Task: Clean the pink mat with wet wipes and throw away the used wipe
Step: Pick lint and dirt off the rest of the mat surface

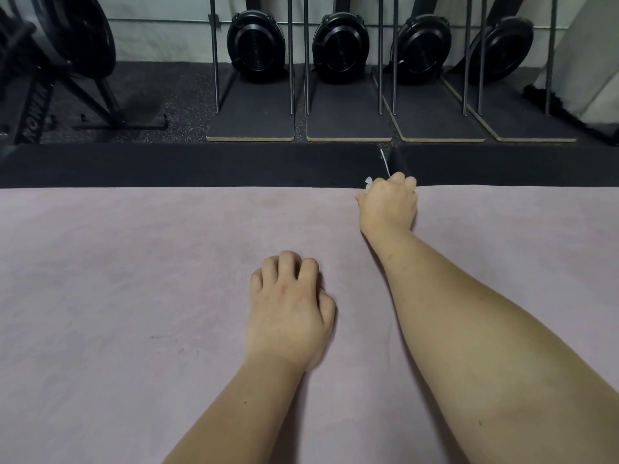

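Observation:
The pink mat [134, 279] fills the lower two thirds of the head view. My right hand [388, 205] reaches to the mat's far edge and grips a white wet wipe [368, 182]; only a small corner of the wipe shows at my knuckles. My left hand [291, 313] rests on the middle of the mat with its fingers curled under, knuckles up, holding nothing that I can see. A thin white strand [385, 164] sticks up past my right hand over the black floor edge.
Beyond the mat runs a black raised floor edge [201, 165]. Behind it several black fan machines [256, 45] stand upright on dark boards [251, 122] with metal rails. A rowing machine frame [50, 78] stands at the far left.

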A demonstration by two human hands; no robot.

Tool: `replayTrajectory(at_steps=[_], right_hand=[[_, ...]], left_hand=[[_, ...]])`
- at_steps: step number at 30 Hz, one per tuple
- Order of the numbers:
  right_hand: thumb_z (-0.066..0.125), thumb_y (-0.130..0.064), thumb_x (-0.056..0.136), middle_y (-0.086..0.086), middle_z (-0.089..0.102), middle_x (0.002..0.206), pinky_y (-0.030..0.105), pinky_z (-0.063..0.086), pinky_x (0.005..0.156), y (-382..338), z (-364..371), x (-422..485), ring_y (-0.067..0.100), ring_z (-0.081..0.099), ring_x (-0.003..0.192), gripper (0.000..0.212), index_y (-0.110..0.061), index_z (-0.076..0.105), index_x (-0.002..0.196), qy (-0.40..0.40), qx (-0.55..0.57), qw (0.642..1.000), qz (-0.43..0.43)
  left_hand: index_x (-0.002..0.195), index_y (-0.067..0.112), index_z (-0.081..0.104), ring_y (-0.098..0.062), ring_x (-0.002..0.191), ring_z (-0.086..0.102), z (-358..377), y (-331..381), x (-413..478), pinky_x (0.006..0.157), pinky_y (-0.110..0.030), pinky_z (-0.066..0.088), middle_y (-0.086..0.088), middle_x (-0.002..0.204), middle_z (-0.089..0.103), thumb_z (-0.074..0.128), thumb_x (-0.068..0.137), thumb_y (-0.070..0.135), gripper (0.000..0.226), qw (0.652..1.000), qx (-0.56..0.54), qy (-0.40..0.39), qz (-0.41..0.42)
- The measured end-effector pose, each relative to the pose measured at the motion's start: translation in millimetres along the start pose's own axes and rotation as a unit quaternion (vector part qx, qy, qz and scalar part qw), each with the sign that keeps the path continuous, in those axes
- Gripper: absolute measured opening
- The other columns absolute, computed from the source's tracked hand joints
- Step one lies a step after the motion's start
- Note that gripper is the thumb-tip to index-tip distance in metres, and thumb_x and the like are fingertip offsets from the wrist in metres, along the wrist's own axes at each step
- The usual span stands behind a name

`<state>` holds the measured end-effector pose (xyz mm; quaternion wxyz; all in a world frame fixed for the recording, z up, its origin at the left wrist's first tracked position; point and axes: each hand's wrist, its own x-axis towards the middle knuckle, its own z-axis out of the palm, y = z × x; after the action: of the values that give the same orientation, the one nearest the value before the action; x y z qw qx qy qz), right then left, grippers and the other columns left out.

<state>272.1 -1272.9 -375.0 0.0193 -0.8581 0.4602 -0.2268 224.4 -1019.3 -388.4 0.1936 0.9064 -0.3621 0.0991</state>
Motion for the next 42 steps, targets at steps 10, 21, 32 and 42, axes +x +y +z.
replayTrajectory(at_steps=[10, 21, 32, 42], right_hand=[[0.052, -0.041, 0.103, 0.006, 0.066, 0.099, 0.033, 0.044, 0.068, -56, 2, -32, 0.028, 0.058, 0.096, 0.032, -0.02, 0.076, 0.106, -0.08, 0.083, 0.985, -0.13], [0.05, -0.037, 0.101, 0.012, 0.064, 0.089, 0.036, 0.051, 0.069, 60, -14, 14, 0.036, 0.057, 0.096, 0.038, -0.012, 0.077, 0.094, -0.019, 0.031, 0.996, 0.083], [0.058, -0.021, 0.093, 0.005, 0.059, 0.088, 0.034, 0.047, 0.069, 37, -36, -19, 0.033, 0.056, 0.101, 0.016, -0.018, 0.073, 0.089, -0.067, 0.037, 0.996, -0.038], [0.058, -0.033, 0.1, 0.005, 0.067, 0.097, 0.033, 0.038, 0.07, 29, -33, -42, 0.028, 0.052, 0.102, 0.022, -0.024, 0.077, 0.106, -0.072, 0.086, 0.993, -0.024]], left_hand=[[0.1, 0.023, 0.051, -0.025, 0.102, 0.04, -1, 1, 1, 0.092, -0.042, 0.037, 0.002, 0.108, 0.043, 0.047, 0.091, 0.037, 0.017, 1.0, 0.004, -0.013, -0.003], [0.101, 0.022, 0.052, -0.027, 0.102, 0.04, 0, 0, 1, 0.092, -0.043, 0.037, 0.001, 0.109, 0.045, 0.045, 0.09, 0.039, 0.021, 1.0, 0.009, -0.007, -0.001], [0.1, 0.021, 0.053, -0.027, 0.101, 0.041, 2, 0, 2, 0.09, -0.042, 0.036, 0.0, 0.109, 0.046, 0.049, 0.089, 0.037, 0.019, 1.0, 0.013, -0.003, -0.001], [0.103, 0.021, 0.054, -0.027, 0.103, 0.042, 2, 0, 2, 0.091, -0.043, 0.037, -0.001, 0.111, 0.047, 0.048, 0.09, 0.039, 0.023, 1.0, 0.018, -0.005, -0.002]])
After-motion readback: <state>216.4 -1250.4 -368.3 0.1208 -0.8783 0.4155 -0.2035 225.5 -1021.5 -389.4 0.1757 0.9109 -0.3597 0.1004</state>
